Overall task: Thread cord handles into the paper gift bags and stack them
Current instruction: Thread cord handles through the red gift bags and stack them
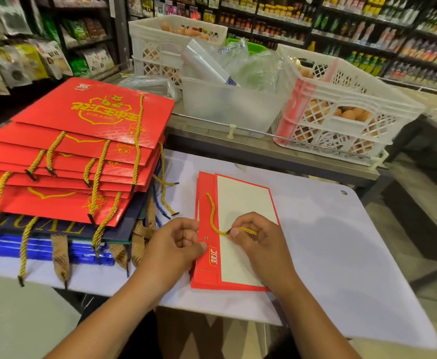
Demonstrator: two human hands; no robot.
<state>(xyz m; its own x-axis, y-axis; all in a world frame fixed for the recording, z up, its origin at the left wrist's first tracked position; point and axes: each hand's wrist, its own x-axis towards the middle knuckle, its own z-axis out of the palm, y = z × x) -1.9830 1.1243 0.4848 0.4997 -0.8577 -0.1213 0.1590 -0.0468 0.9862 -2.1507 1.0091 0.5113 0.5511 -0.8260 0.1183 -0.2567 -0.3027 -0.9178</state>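
Flat red bag (234, 229), gold cord (213, 216) across; stack (77, 156) left.

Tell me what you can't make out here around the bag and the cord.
- Head view: the gold cord's far end, hidden behind the red bag's folded flap.
- The cord tip inside the right hand's grip, covered by fingers.
- The left hand's fingertips, curled under.
- Shelf labels in the background, blurred.

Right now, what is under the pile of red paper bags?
Under the pile of red paper gift bags lie a dark navy bag with gold letters and shiny blue bags. Brown woven handles poke out. Anything deeper is covered.
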